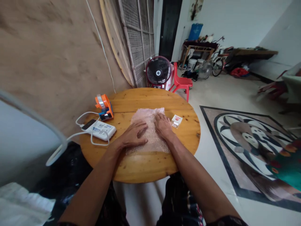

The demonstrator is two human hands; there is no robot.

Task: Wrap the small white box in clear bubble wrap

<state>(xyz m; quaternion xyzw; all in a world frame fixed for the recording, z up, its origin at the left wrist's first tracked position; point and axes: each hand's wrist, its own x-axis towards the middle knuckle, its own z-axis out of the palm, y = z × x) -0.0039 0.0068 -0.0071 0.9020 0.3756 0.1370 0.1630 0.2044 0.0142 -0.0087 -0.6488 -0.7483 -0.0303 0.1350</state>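
Table [150, 172]: round wood, maybe picked for being flat.
Bubble wrap [152, 135]: middle of the frame, pinkish, see-through, bumpy, wrinkly.
Left hand [134, 133]: open on the wrap's left side, likely to hold it flat.
Right hand [163, 125]: open on its upper right, gripping nothing.
Small card [176, 121]: just right of the wrap, maybe out of the way.

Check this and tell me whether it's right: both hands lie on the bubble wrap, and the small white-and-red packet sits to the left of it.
Not quite: the head view shows the small white-and-red packet to the right of the bubble wrap. Both hands, left hand and right hand, do lie on it.
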